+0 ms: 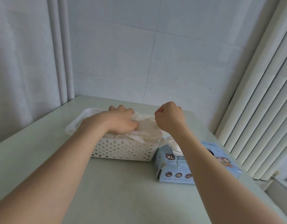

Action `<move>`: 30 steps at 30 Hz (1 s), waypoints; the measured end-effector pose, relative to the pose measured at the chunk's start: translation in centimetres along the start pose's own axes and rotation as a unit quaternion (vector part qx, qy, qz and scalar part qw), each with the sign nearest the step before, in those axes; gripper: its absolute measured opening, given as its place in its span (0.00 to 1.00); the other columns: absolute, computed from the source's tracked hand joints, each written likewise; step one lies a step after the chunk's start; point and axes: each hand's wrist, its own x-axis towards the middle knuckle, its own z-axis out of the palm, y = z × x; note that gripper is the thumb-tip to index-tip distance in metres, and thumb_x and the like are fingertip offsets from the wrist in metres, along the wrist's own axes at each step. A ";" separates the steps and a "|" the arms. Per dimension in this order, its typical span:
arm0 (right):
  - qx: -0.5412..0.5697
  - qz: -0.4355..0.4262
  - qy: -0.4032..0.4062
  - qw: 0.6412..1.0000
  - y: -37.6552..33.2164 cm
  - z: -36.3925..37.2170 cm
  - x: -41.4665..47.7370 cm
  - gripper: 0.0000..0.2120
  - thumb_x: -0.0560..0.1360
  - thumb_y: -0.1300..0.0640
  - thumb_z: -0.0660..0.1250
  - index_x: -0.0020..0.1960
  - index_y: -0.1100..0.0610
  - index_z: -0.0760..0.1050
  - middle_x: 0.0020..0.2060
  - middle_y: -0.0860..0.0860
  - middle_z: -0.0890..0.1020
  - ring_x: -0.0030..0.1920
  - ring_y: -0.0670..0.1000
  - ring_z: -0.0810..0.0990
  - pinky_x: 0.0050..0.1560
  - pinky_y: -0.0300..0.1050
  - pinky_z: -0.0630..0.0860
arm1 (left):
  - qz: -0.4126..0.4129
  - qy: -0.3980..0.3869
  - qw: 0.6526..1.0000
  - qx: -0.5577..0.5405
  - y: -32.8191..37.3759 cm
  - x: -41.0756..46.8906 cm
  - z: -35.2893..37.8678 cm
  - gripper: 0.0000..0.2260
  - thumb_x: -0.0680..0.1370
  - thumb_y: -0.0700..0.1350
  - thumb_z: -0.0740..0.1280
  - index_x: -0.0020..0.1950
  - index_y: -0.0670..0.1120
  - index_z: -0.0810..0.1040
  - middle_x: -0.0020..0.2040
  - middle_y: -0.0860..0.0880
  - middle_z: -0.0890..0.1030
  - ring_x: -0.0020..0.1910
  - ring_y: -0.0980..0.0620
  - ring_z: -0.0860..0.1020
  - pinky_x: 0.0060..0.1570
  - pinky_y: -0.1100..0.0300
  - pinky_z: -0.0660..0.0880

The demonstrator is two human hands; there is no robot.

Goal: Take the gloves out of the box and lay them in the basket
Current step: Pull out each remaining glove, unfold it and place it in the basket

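Observation:
A white perforated basket (pixel 123 149) stands on the table and holds a pile of thin translucent white gloves. The top glove (pixel 149 130) lies spread across the pile. My left hand (pixel 121 120) rests on the left part of that glove, with fingers and thumb curled onto it. My right hand (pixel 169 117) is curled into a fist just above the basket's right end. The glove's edge runs up under it, and its fingertips are hidden. To the right of the basket lies the light blue glove box (pixel 175 167), marked XL. A white glove (pixel 175 147) sticks out of its top opening under my right forearm.
The pale green table (pixel 123 191) sits in a corner. A tiled wall is behind it, a grey curtain (pixel 26 62) hangs on the left, and a white ribbed radiator (pixel 260 102) is close on the right. Basket and box touch at one corner.

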 end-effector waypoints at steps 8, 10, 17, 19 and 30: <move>0.078 -0.021 0.021 0.997 3.7 -3.9 -3.3 0.16 0.78 0.64 0.57 0.46 0.65 0.83 0.38 0.58 0.85 0.40 0.58 0.81 0.38 0.49 0.77 | 0.237 0.167 0.953 -0.085 6.1 -1.5 1.7 0.13 0.82 0.43 0.63 0.64 0.53 0.79 0.62 0.55 0.79 0.63 0.55 0.75 0.68 0.52 0.72; 0.103 -0.017 0.009 0.994 5.0 -5.0 -4.4 0.18 0.79 0.63 0.56 0.40 0.57 0.83 0.35 0.49 0.84 0.39 0.51 0.81 0.38 0.46 0.78 | 0.266 0.152 0.951 -0.049 7.4 -1.8 2.8 0.15 0.79 0.47 0.65 0.66 0.54 0.78 0.61 0.57 0.79 0.64 0.54 0.73 0.69 0.52 0.69; 0.226 -0.013 0.027 0.974 9.1 -5.7 -6.6 0.17 0.81 0.61 0.57 0.43 0.56 0.83 0.37 0.53 0.85 0.41 0.51 0.81 0.48 0.52 0.80 | 0.307 0.226 0.924 0.037 9.2 -1.1 5.9 0.10 0.84 0.55 0.63 0.61 0.55 0.81 0.54 0.56 0.84 0.58 0.52 0.76 0.65 0.49 0.67; 0.240 -0.054 0.014 0.969 9.3 -5.8 -7.2 0.16 0.82 0.62 0.58 0.46 0.56 0.83 0.39 0.54 0.85 0.42 0.49 0.82 0.45 0.42 0.78 | 0.304 0.268 0.914 0.010 9.5 -0.8 6.2 0.10 0.86 0.54 0.62 0.55 0.55 0.82 0.44 0.56 0.83 0.48 0.51 0.78 0.57 0.51 0.70; 0.137 -0.168 0.024 0.976 8.8 -6.6 -8.1 0.17 0.70 0.64 0.70 0.56 0.51 0.84 0.45 0.42 0.87 0.47 0.44 0.84 0.48 0.40 0.80 | 0.229 0.371 0.859 -0.268 9.4 -0.1 5.5 0.14 0.84 0.54 0.68 0.42 0.47 0.76 0.29 0.55 0.75 0.29 0.58 0.72 0.30 0.65 0.65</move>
